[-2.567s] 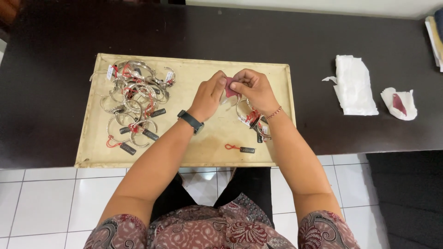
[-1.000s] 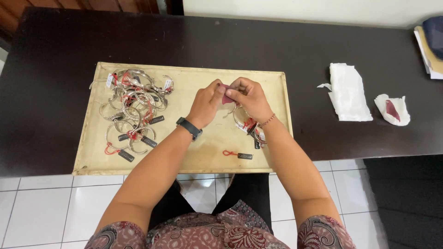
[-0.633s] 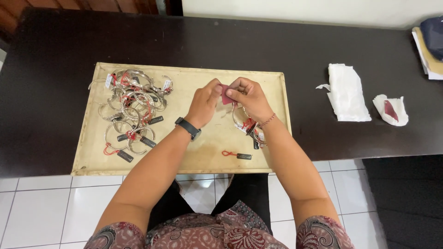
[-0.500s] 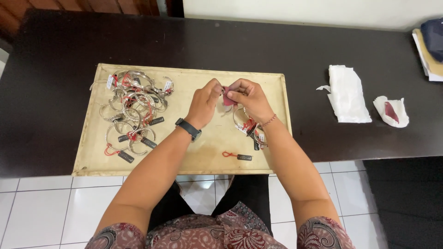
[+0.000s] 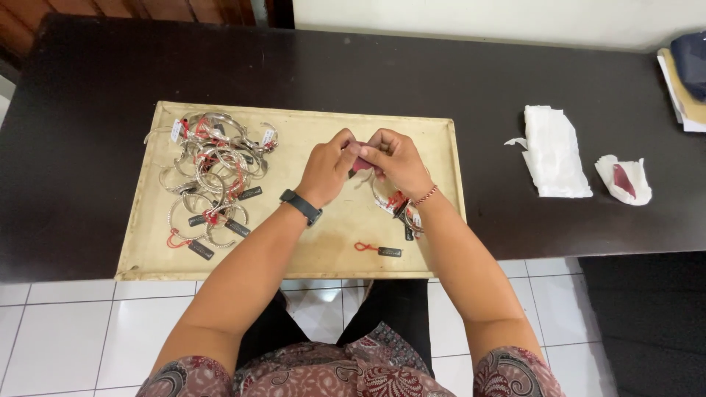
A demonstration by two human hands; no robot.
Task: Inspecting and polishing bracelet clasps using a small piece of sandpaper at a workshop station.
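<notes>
My left hand (image 5: 327,165) and my right hand (image 5: 392,158) meet over the beige tray (image 5: 309,250), fingertips pinched together on a small dark red piece (image 5: 360,165). A thin silver bangle seems to hang between them, but I cannot make it out clearly. Under my right wrist lies a small bunch of silver bangles with red strings and tags (image 5: 401,209). A heap of silver bangles with red strings and black tags (image 5: 209,180) fills the tray's left half. One loose black tag on a red string (image 5: 379,249) lies near the tray's front edge.
The tray rests on a dark wooden table (image 5: 110,66). To the right lie a folded white tissue (image 5: 555,151) and a crumpled tissue with a dark red piece in it (image 5: 624,180). Stacked papers (image 5: 684,81) sit at the far right edge. White floor tiles show below.
Both hands stay together over the tray, with only small finger movements on the red piece. The view has shifted slightly.
</notes>
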